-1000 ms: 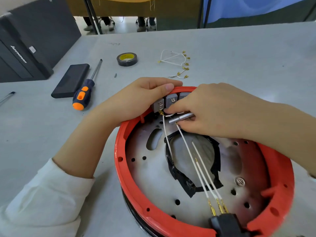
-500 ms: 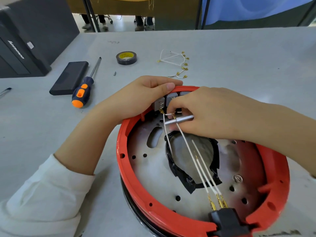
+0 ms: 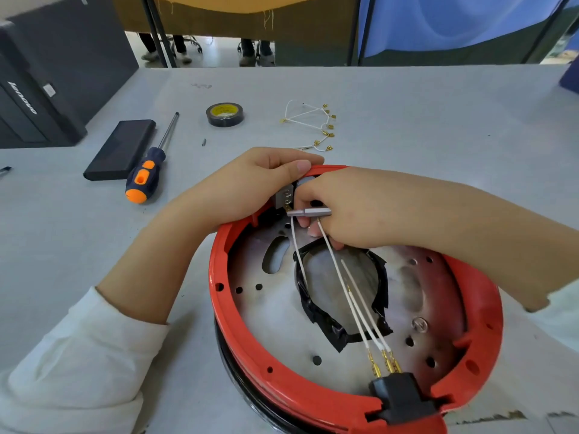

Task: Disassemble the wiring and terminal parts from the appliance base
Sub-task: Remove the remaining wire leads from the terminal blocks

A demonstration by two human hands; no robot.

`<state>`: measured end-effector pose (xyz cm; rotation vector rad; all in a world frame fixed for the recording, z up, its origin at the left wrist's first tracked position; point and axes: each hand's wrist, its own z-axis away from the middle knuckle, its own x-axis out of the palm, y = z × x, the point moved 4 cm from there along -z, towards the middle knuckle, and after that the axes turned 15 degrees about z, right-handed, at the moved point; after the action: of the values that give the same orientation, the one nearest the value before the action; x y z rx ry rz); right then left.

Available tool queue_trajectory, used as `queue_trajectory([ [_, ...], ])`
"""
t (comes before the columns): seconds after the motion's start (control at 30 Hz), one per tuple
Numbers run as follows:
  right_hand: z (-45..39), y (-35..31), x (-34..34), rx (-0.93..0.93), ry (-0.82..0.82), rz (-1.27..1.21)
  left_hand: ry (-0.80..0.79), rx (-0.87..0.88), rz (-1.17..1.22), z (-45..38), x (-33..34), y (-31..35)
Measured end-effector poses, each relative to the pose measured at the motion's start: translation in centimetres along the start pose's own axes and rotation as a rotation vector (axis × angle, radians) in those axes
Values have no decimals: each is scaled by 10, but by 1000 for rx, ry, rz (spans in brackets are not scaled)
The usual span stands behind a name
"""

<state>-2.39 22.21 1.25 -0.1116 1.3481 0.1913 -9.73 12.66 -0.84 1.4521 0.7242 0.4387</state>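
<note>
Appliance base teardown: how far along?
Done: a bundle of loose white wires with gold terminals lies on the table. In hand: the left hand steadies the red base at the grey terminal block; the right hand works a small metal tool there. Left: white leads run to the black connector.
</note>
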Motion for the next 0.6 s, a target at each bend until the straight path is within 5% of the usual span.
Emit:
queue_trajectory([
  [0.17, 5, 0, 3, 19, 179, -4, -5, -7, -16, 1, 0, 1],
  [0.47, 13, 9, 7, -16, 140, -55, -6, -5, -30, 2, 1, 3],
  [0.6, 27, 17, 9, 66, 245, -135, -2, -5, -48, 3, 1, 3],
])
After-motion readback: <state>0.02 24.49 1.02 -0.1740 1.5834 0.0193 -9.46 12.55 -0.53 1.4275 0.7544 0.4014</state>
